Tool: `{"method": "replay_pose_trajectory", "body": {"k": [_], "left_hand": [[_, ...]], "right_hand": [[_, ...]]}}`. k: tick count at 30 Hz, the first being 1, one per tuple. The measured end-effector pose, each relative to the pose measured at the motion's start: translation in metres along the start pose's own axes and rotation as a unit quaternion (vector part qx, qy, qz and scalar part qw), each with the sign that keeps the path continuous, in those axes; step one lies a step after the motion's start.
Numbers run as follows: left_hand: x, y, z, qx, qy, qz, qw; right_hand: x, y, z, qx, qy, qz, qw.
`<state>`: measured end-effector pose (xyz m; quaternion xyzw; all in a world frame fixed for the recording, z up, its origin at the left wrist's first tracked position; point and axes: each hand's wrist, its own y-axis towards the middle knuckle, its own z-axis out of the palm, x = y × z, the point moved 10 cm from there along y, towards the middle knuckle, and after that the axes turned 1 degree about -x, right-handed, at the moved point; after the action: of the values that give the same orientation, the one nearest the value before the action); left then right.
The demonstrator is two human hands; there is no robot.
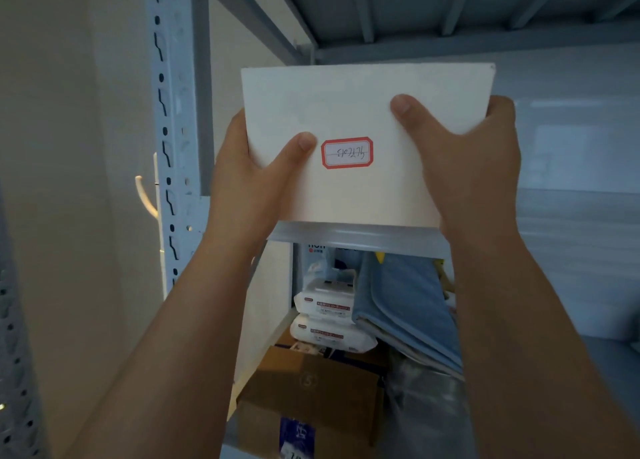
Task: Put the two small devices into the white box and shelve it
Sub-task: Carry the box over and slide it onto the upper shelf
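- White box (363,112) held between both hands, flat broad face toward the person, raised in front of a shelf bay.
- Left hand (249,181) grips the box's lower left side: thumb (294,150) laid across the front face, remaining fingers hidden behind the box.
- Right hand (478,160) grips the right side, a bit higher: thumb (412,112) on the front face, fingers wrapped round the right edge and out of sight.
- Most of the box stands above and between the two grips; top edge well clear of both hands.
- Red-bordered label (347,152) sits on the face between the thumbs, just beside the left thumb tip; handwriting reads upside down.
- Box looks closed; contents can't be seen.
- Bottom edge of the box lines up with the shelf's front lip (346,233); can't tell whether it touches or hangs just in front.
- Perforated upright post (166,146) to the left of the left hand, a white hook (143,195) on its outer side.
- Underside of the next shelf up (450,1) overhead, apart from the box's top edge.
- Bay below: two stacked wipe packs (325,316), folded blue cloth (405,306) leaning beside them, cardboard carton (311,386) underneath.
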<state>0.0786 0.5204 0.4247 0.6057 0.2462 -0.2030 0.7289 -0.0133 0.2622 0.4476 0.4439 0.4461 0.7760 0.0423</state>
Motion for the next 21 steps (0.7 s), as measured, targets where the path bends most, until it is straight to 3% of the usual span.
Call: {"method": "replay_pose_trajectory", "body": {"k": [17, 21], "left_hand": [[0.056, 0.055, 0.004, 0.003, 0.070, -0.025, 0.997], [0.054, 0.055, 0.008, -0.014, 0.121, 0.022, 0.992]], "right_hand": [[-0.040, 0.028, 0.061, 0.054, -0.077, 0.030, 0.995], [-0.044, 0.026, 0.070, 0.056, -0.086, 0.028, 0.994]]}}
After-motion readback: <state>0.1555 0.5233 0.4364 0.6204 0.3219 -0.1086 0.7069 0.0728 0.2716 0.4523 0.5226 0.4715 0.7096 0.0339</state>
